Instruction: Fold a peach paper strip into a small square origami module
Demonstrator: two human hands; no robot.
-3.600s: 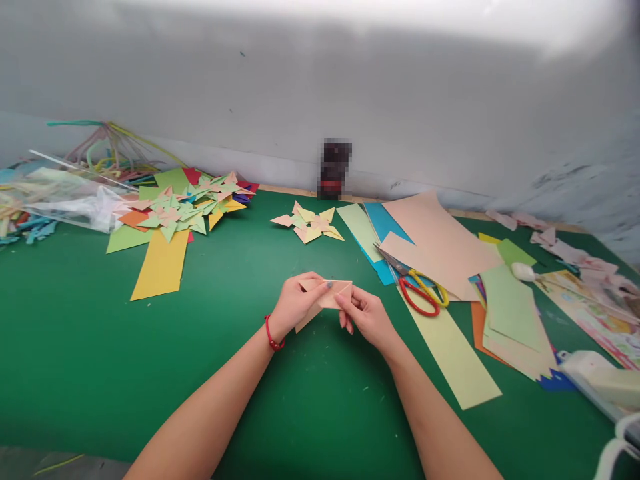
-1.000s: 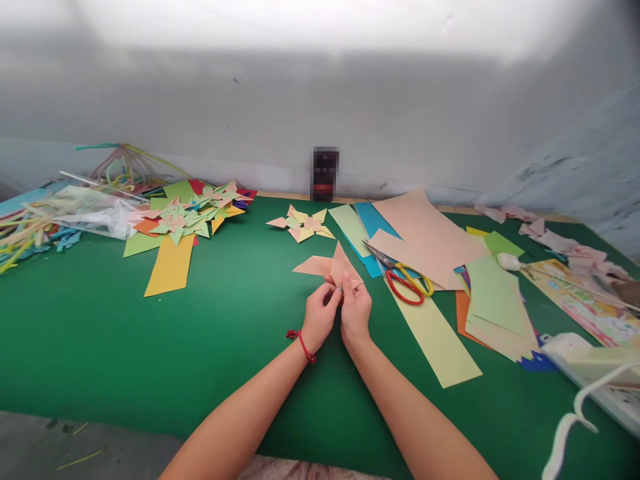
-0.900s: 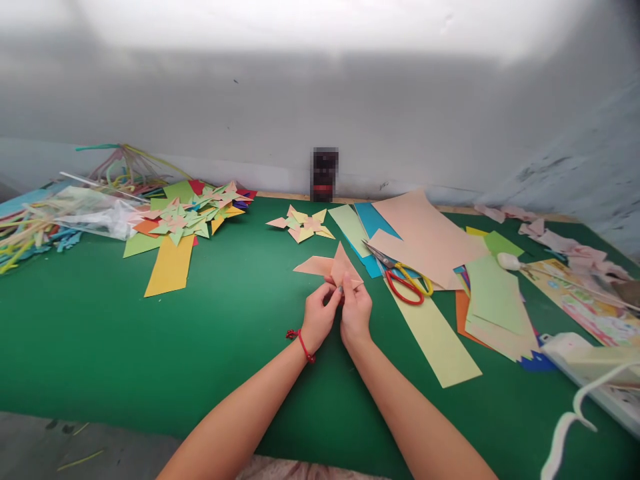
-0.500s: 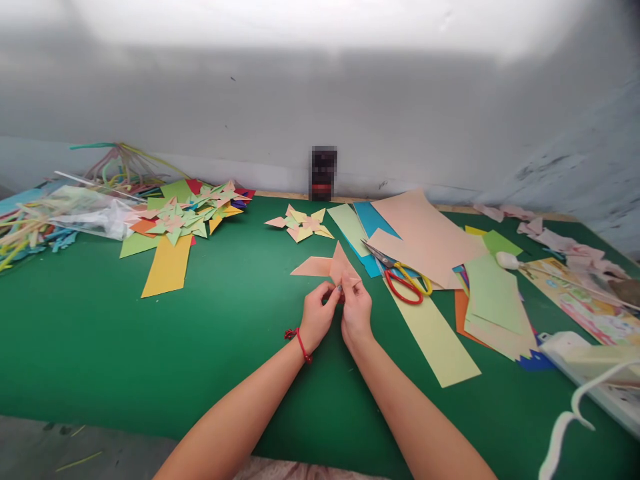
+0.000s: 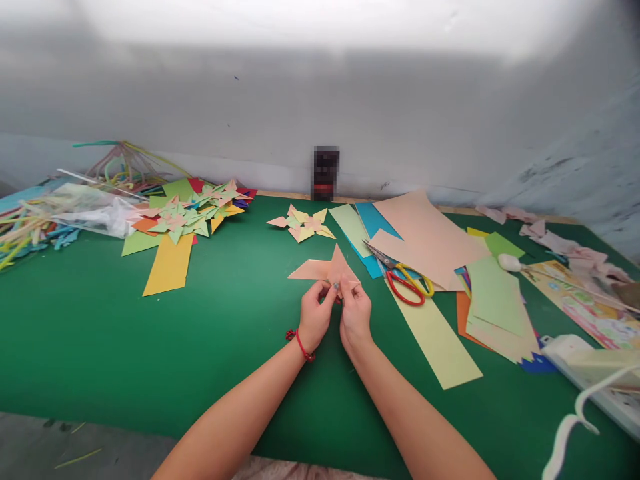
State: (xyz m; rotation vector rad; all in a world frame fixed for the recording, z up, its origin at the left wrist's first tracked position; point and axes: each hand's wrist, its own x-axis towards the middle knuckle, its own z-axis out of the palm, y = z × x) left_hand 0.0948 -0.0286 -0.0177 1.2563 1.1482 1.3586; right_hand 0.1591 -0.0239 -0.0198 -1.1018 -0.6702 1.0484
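Observation:
Between my two hands is a folded piece of pink paper, with one pointed arm toward the left and another pointing up. My left hand pinches its lower edge with thumb and fingers; a red cord bracelet is on that wrist. My right hand is closed on the paper's lower right part, its thumb near the left one. The fingers hide the paper's lower end. Just beyond lies a folded paper star in pink and pale yellow. Scissors with red and yellow handles rest to the right.
On the green table, a pile of folded paper stars and a yellow strip lie at left, beside paper strips and a plastic bag. Coloured sheets spread at right. A white cord hangs at lower right.
My hands stay pinched on the pink paper, which has tilted very slightly, its left arm a little lower. The whole view has shifted slightly.

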